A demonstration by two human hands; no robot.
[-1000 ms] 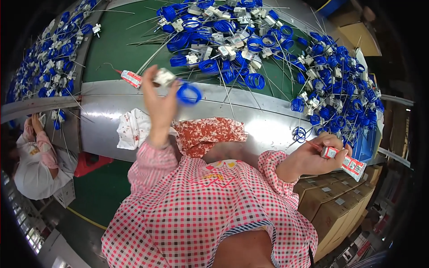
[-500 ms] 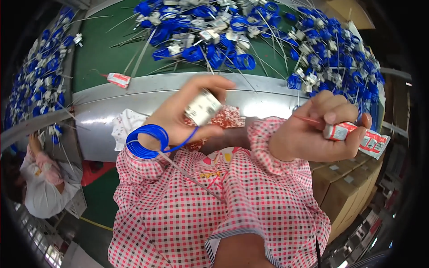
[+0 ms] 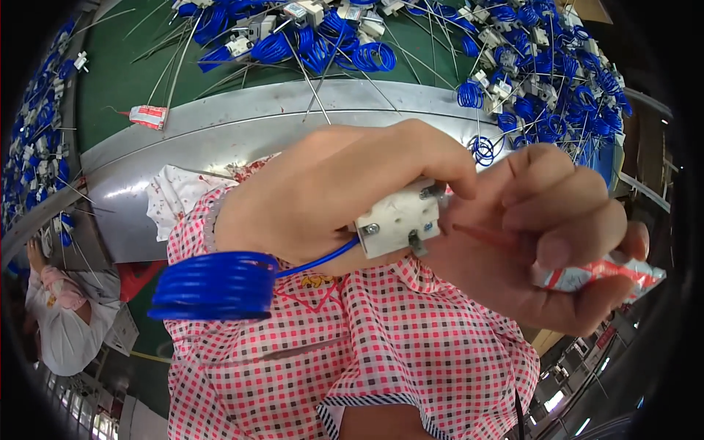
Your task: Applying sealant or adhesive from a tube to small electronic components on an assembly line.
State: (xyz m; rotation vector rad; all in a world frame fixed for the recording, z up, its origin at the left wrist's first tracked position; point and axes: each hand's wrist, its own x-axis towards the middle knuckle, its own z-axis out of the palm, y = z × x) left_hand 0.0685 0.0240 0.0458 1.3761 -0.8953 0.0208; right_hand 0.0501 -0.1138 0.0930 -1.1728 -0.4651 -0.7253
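My left hand (image 3: 315,191) grips a capillary thermostat (image 3: 400,222), a white block with metal terminals. From the block, a blue lead runs to a round blue coil (image 3: 213,286) hanging beside my left wrist. My right hand (image 3: 561,213) is closed around a red-and-white squeeze tube (image 3: 642,279). The tube's thin red nozzle (image 3: 484,235) points at the terminal side of the block, its tip just short of it or touching; I cannot tell which.
Beyond the metal table edge (image 3: 286,106), piles of similar thermostats with blue coils (image 3: 315,48) lie on a green surface (image 3: 110,88). Another squeeze tube (image 3: 149,116) rests at the edge. A white cloth (image 3: 176,194) lies left. A co-worker (image 3: 70,315) sits at far left.
My left hand has brought the thermostat closer and to the right, turning its terminals toward the nozzle. The squeeze tube in my right hand has shifted slightly lower and nearer the view.
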